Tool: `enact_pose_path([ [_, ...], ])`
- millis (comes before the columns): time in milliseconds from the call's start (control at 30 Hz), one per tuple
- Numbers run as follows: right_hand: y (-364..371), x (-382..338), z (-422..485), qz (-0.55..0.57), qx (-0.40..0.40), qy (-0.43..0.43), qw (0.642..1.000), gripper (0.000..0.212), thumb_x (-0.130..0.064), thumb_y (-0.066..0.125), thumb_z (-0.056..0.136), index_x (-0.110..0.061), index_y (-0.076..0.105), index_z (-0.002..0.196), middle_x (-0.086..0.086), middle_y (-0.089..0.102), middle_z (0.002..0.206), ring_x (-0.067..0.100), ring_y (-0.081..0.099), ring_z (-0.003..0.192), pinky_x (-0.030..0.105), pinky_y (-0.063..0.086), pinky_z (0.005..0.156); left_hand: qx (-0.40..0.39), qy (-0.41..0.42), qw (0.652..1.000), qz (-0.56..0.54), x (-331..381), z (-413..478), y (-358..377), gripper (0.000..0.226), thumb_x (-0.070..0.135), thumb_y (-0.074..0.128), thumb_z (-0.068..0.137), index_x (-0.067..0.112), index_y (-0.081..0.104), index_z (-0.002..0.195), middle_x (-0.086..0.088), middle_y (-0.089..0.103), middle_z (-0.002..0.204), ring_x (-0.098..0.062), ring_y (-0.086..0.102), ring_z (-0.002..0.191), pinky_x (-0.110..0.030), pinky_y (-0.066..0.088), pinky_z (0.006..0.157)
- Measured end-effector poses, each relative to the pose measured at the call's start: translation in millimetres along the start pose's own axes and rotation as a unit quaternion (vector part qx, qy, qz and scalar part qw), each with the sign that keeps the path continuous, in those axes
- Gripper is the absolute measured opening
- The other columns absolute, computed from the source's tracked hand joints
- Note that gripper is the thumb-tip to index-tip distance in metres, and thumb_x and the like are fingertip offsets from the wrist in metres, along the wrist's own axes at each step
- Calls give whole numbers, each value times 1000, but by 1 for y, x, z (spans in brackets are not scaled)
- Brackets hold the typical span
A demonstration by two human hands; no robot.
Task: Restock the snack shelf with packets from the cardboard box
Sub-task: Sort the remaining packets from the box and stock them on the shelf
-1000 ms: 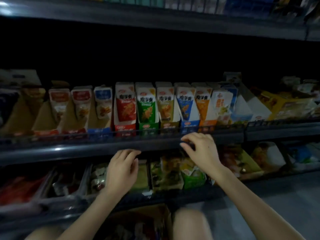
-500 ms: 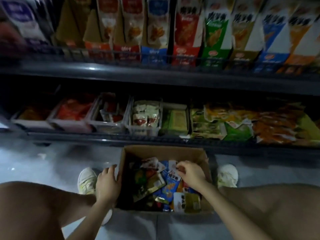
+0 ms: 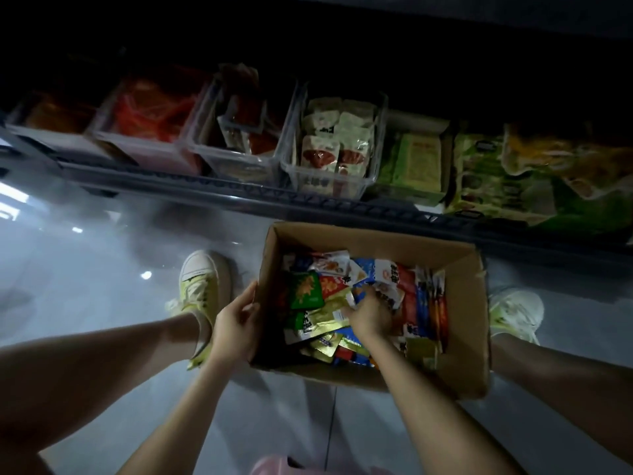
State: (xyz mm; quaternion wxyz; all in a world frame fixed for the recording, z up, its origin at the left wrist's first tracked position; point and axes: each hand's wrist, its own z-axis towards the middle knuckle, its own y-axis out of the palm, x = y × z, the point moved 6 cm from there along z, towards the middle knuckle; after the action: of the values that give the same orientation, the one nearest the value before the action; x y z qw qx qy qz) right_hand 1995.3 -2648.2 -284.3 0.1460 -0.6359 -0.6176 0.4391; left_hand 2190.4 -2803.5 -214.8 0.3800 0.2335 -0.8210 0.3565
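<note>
- Cardboard box [image 3: 466, 337] sits open on the grey floor [image 3: 102, 269] between a crouching person's shoes, just in front of the lowest shelf [image 3: 239, 197].
- Mixed snack packets [image 3: 342, 303] in green, gold, blue, red and white fill it in a loose heap.
- Left hand [image 3: 236, 323] grips the box's left wall, fingers curled over the rim.
- Right hand [image 3: 371, 315] is buried among the packets, fingers curled downward; whether they have closed on one cannot be told.
- Clear plastic bins [image 3: 329, 186] on the shelf hold white-and-red sachets; neighbouring bins hold red packets, while green and yellow bags [image 3: 513, 173] lie at right.
</note>
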Motion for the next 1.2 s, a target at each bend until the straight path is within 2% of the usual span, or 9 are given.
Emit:
enact_pose_path([
  [133, 4, 9, -10, 64, -42, 4, 997, 12, -24, 69, 85, -13, 69, 88, 5, 67, 80, 26, 63, 79, 25, 39, 54, 16, 10, 998, 55, 1, -4, -10, 56, -10, 49, 89, 21, 50, 136, 13, 69, 97, 16, 59, 72, -1, 42, 68],
  [200, -7, 23, -17, 186, -52, 21, 981, 7, -13, 70, 84, -13, 64, 80, 6, 66, 83, 27, 63, 79, 38, 53, 65, 34, 7, 996, 84, 3, -5, -15, 47, -1, 54, 88, 20, 58, 130, 1, 70, 104, 7, 62, 76, -11, 47, 72],
  [367, -64, 25, -41, 452, -71, 25, 889, 17, -5, 64, 88, -7, 62, 104, 13, 67, 105, 21, 68, 90, 28, 59, 67, 121, 76, 972, 189, 43, -17, -15, 21, 18, 61, 89, 14, 66, 109, -4, 68, 97, -22, 63, 88, -32, 47, 74],
  [500, -84, 0, -59, 517, -113, 22, 848, 40, -18, 65, 89, -8, 55, 127, 10, 60, 123, 24, 63, 106, 31, 60, 68, -62, -71, 995, -18, 69, -25, 33, 28, 43, 57, 93, 21, 60, 109, -7, 71, 95, -23, 69, 84, -42, 58, 81],
  [700, -88, -21, -91, 436, -181, -91, 877, 30, -24, 58, 93, -9, 65, 119, 0, 65, 118, 14, 62, 109, 28, 56, 85, -192, -235, 942, -142, 89, -33, 68, 36, 42, 61, 91, 9, 59, 106, -15, 68, 88, -28, 68, 75, -33, 59, 59],
  [767, -84, -17, -97, 396, -206, -114, 887, 27, -24, 56, 94, -11, 68, 114, -2, 68, 115, 8, 62, 108, 26, 52, 93, -173, -223, 948, -151, 87, -33, 69, 9, 9, 62, 91, 2, 59, 97, -11, 68, 74, -24, 64, 66, -29, 56, 52],
  [833, -81, -8, -96, 384, -218, -117, 890, 24, -24, 52, 96, -16, 71, 108, -6, 69, 113, 5, 61, 108, 25, 50, 94, -130, -199, 958, -159, 77, -28, 66, 26, -11, 59, 83, 3, 56, 105, -14, 69, 86, -24, 64, 70, -30, 55, 51],
  [1000, -70, 43, -61, 386, -89, -1, 918, 25, -18, 52, 96, -12, 64, 117, 6, 65, 121, 13, 61, 106, 26, 49, 91, -49, -111, 991, -55, 49, -16, 45, 103, -3, 75, 72, 23, 15, 151, -9, 54, 132, -27, 56, 114, -47, 54, 87],
  [1200, -40, 76, -27, 282, -50, 55, 957, 37, -10, 48, 98, -13, 50, 135, 6, 52, 136, 18, 55, 111, 29, 46, 89, -35, -23, 998, -43, 43, -11, 24, 76, -5, 67, 79, 27, 36, 141, 0, 63, 119, -22, 61, 110, -50, 56, 83],
])
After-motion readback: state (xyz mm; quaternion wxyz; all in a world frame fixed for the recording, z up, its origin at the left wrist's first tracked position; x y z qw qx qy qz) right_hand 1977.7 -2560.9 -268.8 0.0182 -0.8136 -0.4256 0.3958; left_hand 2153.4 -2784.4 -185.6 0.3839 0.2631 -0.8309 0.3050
